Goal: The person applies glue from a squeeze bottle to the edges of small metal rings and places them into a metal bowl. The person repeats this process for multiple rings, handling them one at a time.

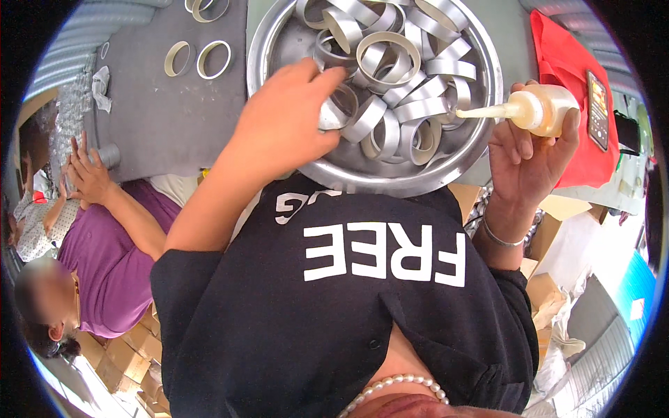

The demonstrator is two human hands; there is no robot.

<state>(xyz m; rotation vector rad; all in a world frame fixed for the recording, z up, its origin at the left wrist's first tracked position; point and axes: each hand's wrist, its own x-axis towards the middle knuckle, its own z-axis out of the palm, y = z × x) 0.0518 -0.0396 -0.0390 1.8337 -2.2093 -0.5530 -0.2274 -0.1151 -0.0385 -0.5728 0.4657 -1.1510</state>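
A wide round metal tray holds a heap of silver rings with pale inner sides. Over its left rim reaches my left hand, thumb and fingers closed around one silver ring; the fingertips are partly hidden. To the right of the tray, my right hand grips a squeeze bottle of yellowish liquid. The bottle lies tilted almost level, and its long pale nozzle points left over the tray's right part.
Several loose rings lie on the dark grey mat at left. A red cloth with a phone on it lies at right. A co-worker in purple sits at left, hands at the mat's edge. Cardboard boxes stand below.
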